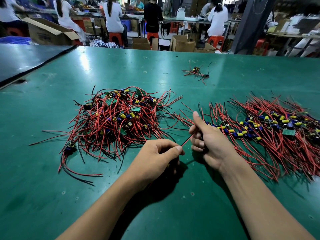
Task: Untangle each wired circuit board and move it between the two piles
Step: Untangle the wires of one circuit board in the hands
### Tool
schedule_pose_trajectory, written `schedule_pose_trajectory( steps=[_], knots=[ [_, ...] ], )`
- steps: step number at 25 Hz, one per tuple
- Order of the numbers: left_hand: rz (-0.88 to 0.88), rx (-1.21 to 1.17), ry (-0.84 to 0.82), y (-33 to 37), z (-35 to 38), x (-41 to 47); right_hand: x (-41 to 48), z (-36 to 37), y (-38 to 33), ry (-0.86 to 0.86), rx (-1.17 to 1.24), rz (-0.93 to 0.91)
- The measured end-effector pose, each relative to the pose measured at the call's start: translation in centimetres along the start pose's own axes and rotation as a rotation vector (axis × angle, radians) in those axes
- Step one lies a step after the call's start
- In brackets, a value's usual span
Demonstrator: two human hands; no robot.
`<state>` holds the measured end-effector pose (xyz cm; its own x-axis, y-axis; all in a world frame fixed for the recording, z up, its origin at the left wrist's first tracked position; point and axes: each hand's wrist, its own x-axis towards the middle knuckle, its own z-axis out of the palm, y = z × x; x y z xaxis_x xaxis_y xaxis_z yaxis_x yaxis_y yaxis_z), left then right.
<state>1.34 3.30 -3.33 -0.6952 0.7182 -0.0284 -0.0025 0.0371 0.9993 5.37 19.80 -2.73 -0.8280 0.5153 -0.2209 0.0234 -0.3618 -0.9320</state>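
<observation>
— Which step is the worker on?
— Untangling, by the look of it. The left hand (155, 158) pinches one end of a red wire (186, 140) between thumb and forefinger. The right hand (207, 135) has its fingers curled round the wire's far stretch, thumb sticking up. The wire runs taut between the two hands, just above the green table (52, 196).
— And the board it belongs to?
— Hidden. It is probably inside one of the fists, but which one cannot be told.
— Where does that sit against the piles?
— In the gap between them. The tangled pile (117, 118) lies to the left, a knot of red and black leads. The combed pile (268, 132) lies to the right, its wires roughly parallel, and the right hand is near its left edge.
— What does the next move call for?
— Most likely the worker draws the lead straight without snagging loose strands nearby. Then the piece goes down at the near left edge of the combed pile, with its wires lined up with the rest.
</observation>
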Motion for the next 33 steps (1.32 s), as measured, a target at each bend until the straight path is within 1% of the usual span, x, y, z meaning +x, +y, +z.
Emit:
schedule_pose_trajectory(
  steps=[2, 4, 6, 8, 11, 15, 17, 19, 23, 28, 31, 33],
  knots=[
    [-0.023, -0.085, 0.044, 0.1, 0.0, 0.1, -0.3, 0.3, 0.3, -0.09, -0.074, -0.044],
    [-0.032, -0.157, 0.061, 0.1, 0.0, 0.2, -0.9, 0.9, 1.1, -0.223, -0.178, -0.03],
    [-0.035, -0.188, 0.062, 0.1, -0.2, 0.2, -1.2, 1.4, 1.6, -0.293, -0.177, -0.006],
    [-0.032, -0.165, 0.053, 0.0, -0.3, 0.2, -1.1, 1.3, 1.6, -0.239, -0.173, -0.03],
    [-0.026, -0.126, 0.02, 0.2, -0.4, 0.1, -0.3, 0.7, 1.3, -0.097, -0.202, -0.136],
    [-0.047, -0.096, -0.032, 0.5, -0.4, -0.1, 0.4, -0.4, 0.8, 0.057, -0.109, -0.236],
    [-0.055, -0.093, -0.046, 0.7, -0.4, -0.2, 0.5, -0.8, 0.6, 0.086, -0.1, -0.268],
    [-0.061, -0.092, -0.053, 0.7, -0.4, -0.3, 0.5, -0.8, 0.4, 0.091, -0.098, -0.248],
    [-0.085, -0.081, -0.063, 0.6, -0.4, -0.4, 0.8, -1.1, -0.1, 0.164, -0.07, -0.101],
    [-0.083, 0.016, -0.137, 0.8, -0.7, -0.3, 0.3, -0.9, -0.6, 0.097, 0.11, 0.036],
    [-0.167, -0.014, -0.233, 1.1, -1.6, -0.3, 0.2, -0.6, -0.9, 0.086, 0.153, 0.03],
    [-0.198, -0.103, -0.242, 1.4, -2.0, -0.3, 0.1, -0.5, -0.8, 0.063, 0.106, 0.002]
  ],
)
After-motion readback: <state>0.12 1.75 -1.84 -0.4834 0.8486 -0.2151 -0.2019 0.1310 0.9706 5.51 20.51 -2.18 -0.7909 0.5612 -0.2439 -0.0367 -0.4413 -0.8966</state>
